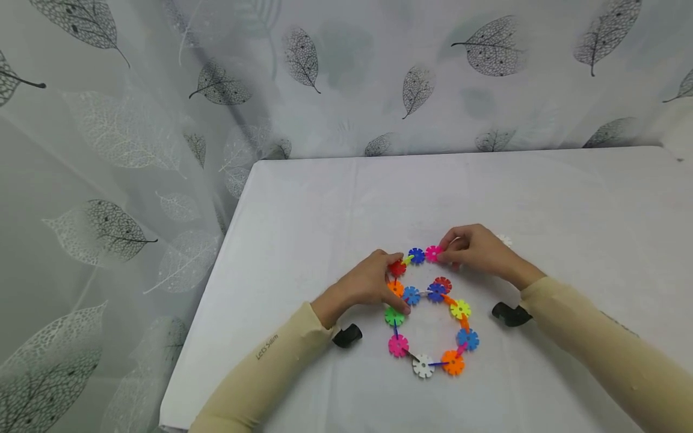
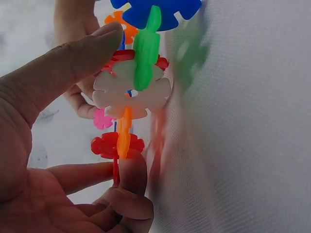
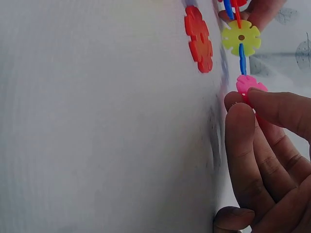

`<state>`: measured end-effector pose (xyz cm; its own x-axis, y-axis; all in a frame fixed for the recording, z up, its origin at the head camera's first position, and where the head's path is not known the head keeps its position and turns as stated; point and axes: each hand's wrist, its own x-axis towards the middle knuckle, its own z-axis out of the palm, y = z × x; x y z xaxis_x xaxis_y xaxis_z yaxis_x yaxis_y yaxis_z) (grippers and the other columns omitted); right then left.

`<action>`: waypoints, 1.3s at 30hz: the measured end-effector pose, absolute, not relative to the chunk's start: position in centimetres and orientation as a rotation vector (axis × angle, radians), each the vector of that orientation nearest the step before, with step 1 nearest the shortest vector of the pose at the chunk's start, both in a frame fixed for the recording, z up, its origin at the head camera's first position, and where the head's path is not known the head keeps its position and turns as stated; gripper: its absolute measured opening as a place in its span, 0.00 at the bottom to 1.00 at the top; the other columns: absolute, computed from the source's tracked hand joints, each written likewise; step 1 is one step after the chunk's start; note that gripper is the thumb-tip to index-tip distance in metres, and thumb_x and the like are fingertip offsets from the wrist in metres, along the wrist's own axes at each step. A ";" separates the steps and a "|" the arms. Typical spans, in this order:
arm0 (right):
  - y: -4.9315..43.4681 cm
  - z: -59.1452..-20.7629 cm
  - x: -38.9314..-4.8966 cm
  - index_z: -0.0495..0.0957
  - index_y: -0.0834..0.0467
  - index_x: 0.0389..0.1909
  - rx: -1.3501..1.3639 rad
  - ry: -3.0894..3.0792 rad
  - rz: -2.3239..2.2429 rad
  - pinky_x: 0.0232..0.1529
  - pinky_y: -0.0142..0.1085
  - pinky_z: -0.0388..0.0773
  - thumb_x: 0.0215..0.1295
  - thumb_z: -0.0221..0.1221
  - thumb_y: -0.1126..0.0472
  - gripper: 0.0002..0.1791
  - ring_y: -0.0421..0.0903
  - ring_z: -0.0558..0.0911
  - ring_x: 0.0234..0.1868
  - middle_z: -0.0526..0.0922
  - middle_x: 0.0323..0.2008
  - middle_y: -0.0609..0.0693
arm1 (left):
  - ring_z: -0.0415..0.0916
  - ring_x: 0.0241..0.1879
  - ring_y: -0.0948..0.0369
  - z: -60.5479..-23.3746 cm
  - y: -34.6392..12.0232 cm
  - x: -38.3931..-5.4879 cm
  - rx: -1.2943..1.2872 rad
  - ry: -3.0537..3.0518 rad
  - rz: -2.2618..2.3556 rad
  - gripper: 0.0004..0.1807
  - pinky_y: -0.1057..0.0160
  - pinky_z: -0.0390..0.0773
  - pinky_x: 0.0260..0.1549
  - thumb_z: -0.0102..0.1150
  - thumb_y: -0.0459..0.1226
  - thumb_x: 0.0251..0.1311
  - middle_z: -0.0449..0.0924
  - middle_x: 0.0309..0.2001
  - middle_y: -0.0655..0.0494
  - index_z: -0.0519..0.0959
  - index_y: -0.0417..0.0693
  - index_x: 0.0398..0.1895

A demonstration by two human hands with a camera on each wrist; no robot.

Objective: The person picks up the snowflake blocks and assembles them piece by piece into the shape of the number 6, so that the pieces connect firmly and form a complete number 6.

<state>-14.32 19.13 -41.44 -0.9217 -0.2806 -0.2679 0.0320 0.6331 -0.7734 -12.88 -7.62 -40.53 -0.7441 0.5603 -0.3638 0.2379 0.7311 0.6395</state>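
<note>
Notched plastic snowflake discs, slotted together edge to edge, form a ring with a short chain branching off its far left side. My left hand (image 1: 370,281) grips the ring's upper left, its thumb by the green disc (image 1: 394,316) and fingertips at the red disc (image 1: 397,268). In the left wrist view, a white disc (image 2: 132,90) stands between thumb and fingers. At the chain's far end, my right hand (image 1: 479,249) pinches a pink disc (image 1: 433,253) between thumb and fingers. Next to it in the chain is a dark blue disc (image 1: 416,256).
A loose-looking red disc (image 3: 199,41) lies by the chain in the right wrist view. Behind my right hand is a white disc (image 1: 505,239) on the white-covered table (image 1: 303,210). Black wrist-camera mounts (image 1: 348,335) hang under both wrists. A leaf-print curtain (image 1: 346,78) borders the table.
</note>
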 end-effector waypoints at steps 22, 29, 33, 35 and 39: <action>18.8 -41.8 -13.7 0.82 0.59 0.40 -0.177 2.583 -1.194 0.33 0.38 0.79 0.64 0.70 0.58 0.10 0.48 0.82 0.29 0.85 0.29 0.49 | 0.69 0.43 0.62 -40.7 -7.9 -14.3 0.705 2.302 0.759 0.59 0.68 0.73 0.39 0.85 0.49 0.40 0.68 0.53 0.56 0.63 0.55 0.78; 18.9 -42.0 -13.7 0.82 0.58 0.38 -0.214 2.634 -1.165 0.32 0.38 0.79 0.64 0.69 0.60 0.07 0.47 0.82 0.28 0.84 0.29 0.49 | 0.70 0.47 0.63 -40.4 -8.1 -14.8 0.691 2.303 0.743 0.56 0.65 0.75 0.45 0.78 0.59 0.45 0.71 0.58 0.56 0.63 0.56 0.78; 18.9 -42.1 -13.8 0.82 0.58 0.38 -0.231 2.635 -1.166 0.32 0.37 0.80 0.64 0.69 0.60 0.07 0.47 0.82 0.28 0.84 0.30 0.49 | 0.74 0.46 0.62 -40.2 -7.9 -15.6 0.605 2.345 0.833 0.44 0.63 0.77 0.44 0.67 0.61 0.58 0.78 0.56 0.57 0.68 0.54 0.75; 18.8 -42.0 -13.8 0.82 0.59 0.39 -0.236 2.634 -1.166 0.32 0.36 0.81 0.64 0.69 0.61 0.07 0.47 0.82 0.28 0.84 0.31 0.49 | 0.76 0.43 0.62 -40.2 -7.7 -16.1 0.580 2.370 0.889 0.36 0.63 0.77 0.41 0.62 0.58 0.65 0.81 0.53 0.58 0.73 0.51 0.71; 18.5 -41.8 -13.8 0.82 0.60 0.39 -0.249 2.625 -1.181 0.32 0.35 0.81 0.64 0.68 0.63 0.07 0.47 0.82 0.29 0.84 0.32 0.50 | 0.78 0.36 0.62 -40.6 -7.3 -17.0 0.554 2.361 0.984 0.23 0.66 0.75 0.34 0.58 0.49 0.72 0.85 0.45 0.60 0.80 0.50 0.65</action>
<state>-13.79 18.55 -41.83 -0.9538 -0.2559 -0.1575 -0.0520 0.6567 -0.7524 -16.97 -7.27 -40.63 -0.7819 0.5448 -0.3029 0.1683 0.6524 0.7390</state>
